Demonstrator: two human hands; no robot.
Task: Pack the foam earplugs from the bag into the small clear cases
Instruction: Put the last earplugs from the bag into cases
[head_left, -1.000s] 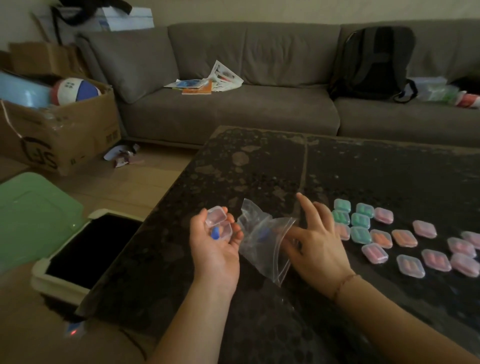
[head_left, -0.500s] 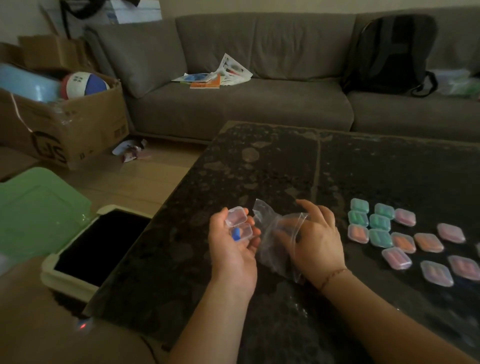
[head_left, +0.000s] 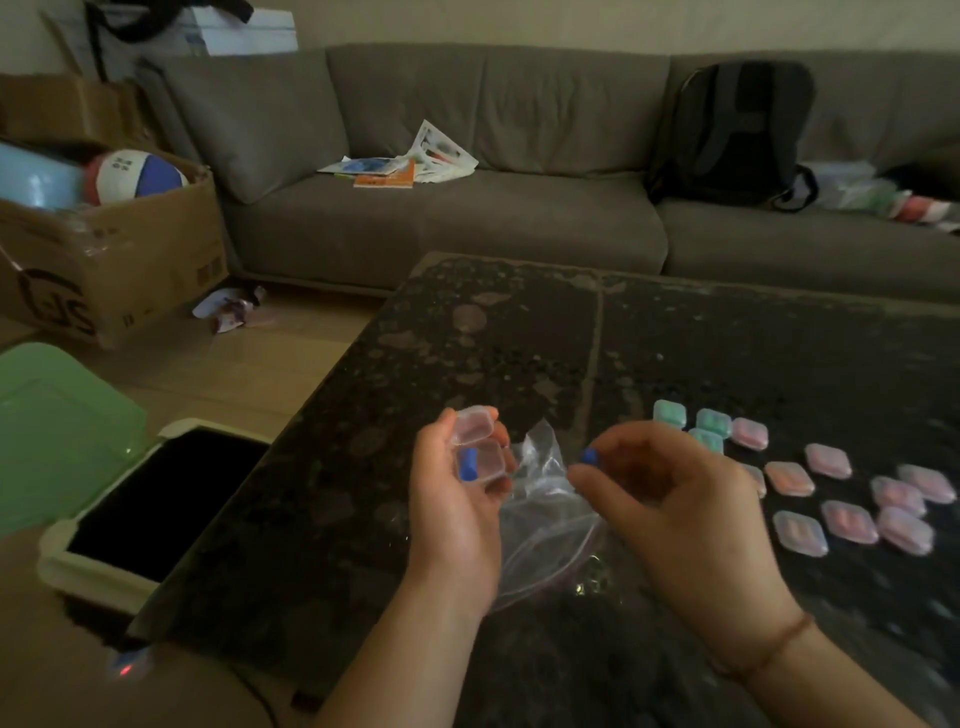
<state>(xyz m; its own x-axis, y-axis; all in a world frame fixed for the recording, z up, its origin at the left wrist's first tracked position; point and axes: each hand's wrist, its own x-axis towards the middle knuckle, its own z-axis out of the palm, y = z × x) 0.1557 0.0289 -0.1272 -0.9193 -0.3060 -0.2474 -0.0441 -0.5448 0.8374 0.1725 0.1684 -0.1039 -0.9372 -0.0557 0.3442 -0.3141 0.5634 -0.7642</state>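
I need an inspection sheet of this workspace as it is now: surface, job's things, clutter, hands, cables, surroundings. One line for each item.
Surface: dark speckled table, worn patches.
Job's things: open clear case holding one blue earplug; second blue earplug; clear zip bag lying between the hands; filled cases in rows at right.
Clutter: papers and backpack on the sofa; wrapper on the floor.
Hands: left hand holds the open case; right hand pinches the second earplug.
Cables: thin dark cord at the bottom edge.
Surroundings: cardboard box with a ball; green lid; open bin.
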